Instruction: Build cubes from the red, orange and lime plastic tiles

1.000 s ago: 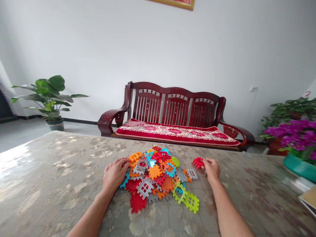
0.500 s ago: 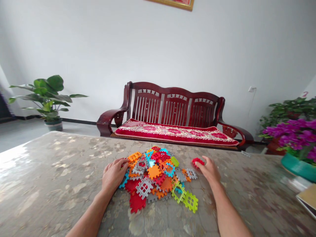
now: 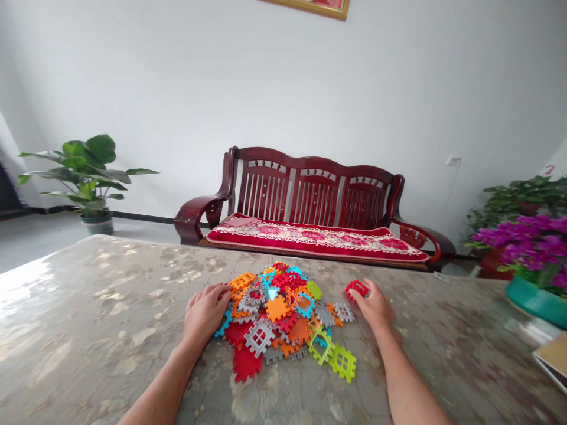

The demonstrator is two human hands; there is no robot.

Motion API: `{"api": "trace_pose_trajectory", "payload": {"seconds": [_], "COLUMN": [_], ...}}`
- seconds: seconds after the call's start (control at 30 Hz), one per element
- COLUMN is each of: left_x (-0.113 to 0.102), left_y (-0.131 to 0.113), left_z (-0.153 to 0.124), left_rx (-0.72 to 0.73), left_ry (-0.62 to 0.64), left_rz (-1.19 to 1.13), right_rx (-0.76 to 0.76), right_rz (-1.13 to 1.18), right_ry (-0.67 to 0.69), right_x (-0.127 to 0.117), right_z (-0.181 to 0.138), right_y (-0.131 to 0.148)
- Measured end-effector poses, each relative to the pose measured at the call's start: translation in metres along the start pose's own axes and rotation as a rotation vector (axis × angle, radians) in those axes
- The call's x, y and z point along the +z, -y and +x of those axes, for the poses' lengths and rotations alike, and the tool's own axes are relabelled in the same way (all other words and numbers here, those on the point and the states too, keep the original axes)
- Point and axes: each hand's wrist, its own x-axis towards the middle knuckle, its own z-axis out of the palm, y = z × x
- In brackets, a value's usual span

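Left hand (image 3: 204,313) palm down, fingers loosely spread, resting on the left edge of the pile of coloured interlocking tiles (image 3: 283,316) on the table (image 3: 88,313). Right hand (image 3: 375,306) – fingertips on a lone red tile (image 3: 355,288) just right of the pile; whether pinched, cannot tell

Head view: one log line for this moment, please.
left hand: on tile pile edge | right hand: touching lone red tile
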Motion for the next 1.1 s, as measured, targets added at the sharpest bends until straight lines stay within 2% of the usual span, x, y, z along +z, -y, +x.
{"api": "trace_pose_trajectory", "payload": {"seconds": [0.33,0.63,0.73,0.83,0.97,1.1], "left_x": [0.0,0.0,0.0,0.0,0.002,0.004], "left_y": [-0.001,-0.002,-0.001,-0.001,0.0,0.001], "left_z": [0.001,0.0,0.0,0.0,0.0,0.0], "left_rx": [-0.013,-0.016,-0.015,-0.019,0.011,0.052], "left_ry": [0.032,0.02,0.023,0.027,0.021,0.023], "left_rz": [0.013,0.01,0.008,0.014,0.001,-0.014], "right_rx": [-0.042,-0.089,-0.159,-0.344,-0.578,-0.659], "right_rz": [-0.235,-0.275,-0.189,0.023,0.273,0.373], "right_ry": [0.037,-0.014,-0.118,-0.144,0.0,0.167], "right_x": [0.007,0.01,0.01,0.015,0.029,0.041], "right_z": [-0.002,0.0,-0.002,-0.008,-0.021,-0.029], "right_y": [0.012,0.004,0.009,0.026,0.06,0.088]}}
